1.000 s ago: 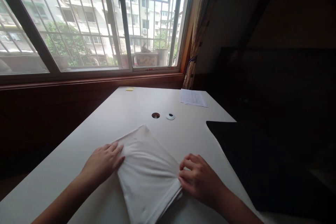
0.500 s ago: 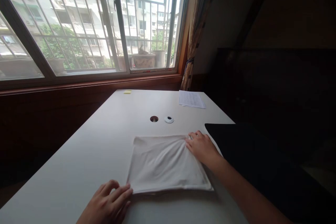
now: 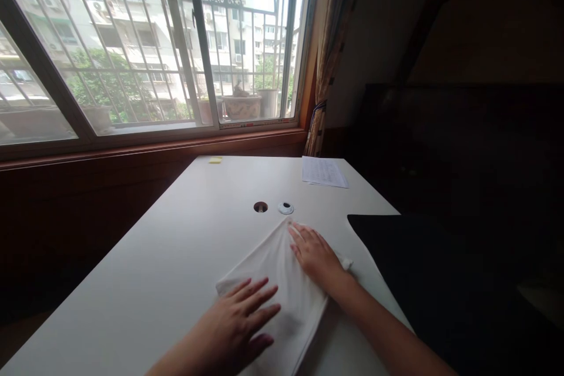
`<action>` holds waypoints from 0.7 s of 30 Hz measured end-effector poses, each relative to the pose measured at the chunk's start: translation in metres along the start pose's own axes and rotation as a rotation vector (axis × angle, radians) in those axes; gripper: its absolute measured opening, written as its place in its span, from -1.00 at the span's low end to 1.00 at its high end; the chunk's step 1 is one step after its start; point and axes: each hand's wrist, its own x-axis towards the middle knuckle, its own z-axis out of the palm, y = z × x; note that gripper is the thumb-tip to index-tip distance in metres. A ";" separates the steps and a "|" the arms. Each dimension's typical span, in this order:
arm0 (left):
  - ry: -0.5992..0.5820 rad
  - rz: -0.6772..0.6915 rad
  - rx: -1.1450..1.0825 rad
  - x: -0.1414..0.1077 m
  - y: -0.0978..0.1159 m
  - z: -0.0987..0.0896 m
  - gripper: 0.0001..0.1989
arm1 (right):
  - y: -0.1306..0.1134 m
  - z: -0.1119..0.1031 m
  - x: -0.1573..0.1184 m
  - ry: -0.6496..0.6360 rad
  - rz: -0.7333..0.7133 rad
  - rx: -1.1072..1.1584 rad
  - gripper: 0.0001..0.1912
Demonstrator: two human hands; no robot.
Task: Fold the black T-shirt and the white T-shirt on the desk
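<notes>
A folded white cloth (image 3: 288, 299) lies turned at an angle on the white table, one corner pointing toward the window. My right hand (image 3: 315, 249) rests on its far part, fingers stretched out near the top corner, where creases run down from the fingertips. Over the near left part of the cloth is my left hand (image 3: 240, 317), its fingers spread. Whether the left palm touches the fabric I cannot tell. The cloth's near end runs out of view at the bottom.
Beyond the cloth, the white table (image 3: 145, 252) has a round hole (image 3: 261, 207) and a round white cap (image 3: 286, 208). Printed papers (image 3: 325, 172) and a yellow sticky note (image 3: 215, 160) lie at its far edge. A black sheet (image 3: 409, 270) covers the right side.
The cloth has turned counterclockwise on the table. My right hand has shifted left with its far corner, and my left hand has moved from the near left corner onto or over the cloth, fingers spreading.
</notes>
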 end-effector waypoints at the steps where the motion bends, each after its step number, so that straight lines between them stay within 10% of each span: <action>1: -0.008 -0.039 0.038 0.004 -0.013 0.002 -0.49 | -0.002 0.001 -0.009 -0.013 -0.007 0.023 -0.49; 9: -0.028 -0.139 0.208 -0.008 -0.089 0.048 -0.35 | 0.022 0.006 -0.065 -0.158 0.090 0.128 -0.40; 21: 0.225 -0.081 0.602 -0.055 -0.028 0.064 -0.27 | 0.045 0.003 -0.005 -0.278 -0.070 0.385 -0.46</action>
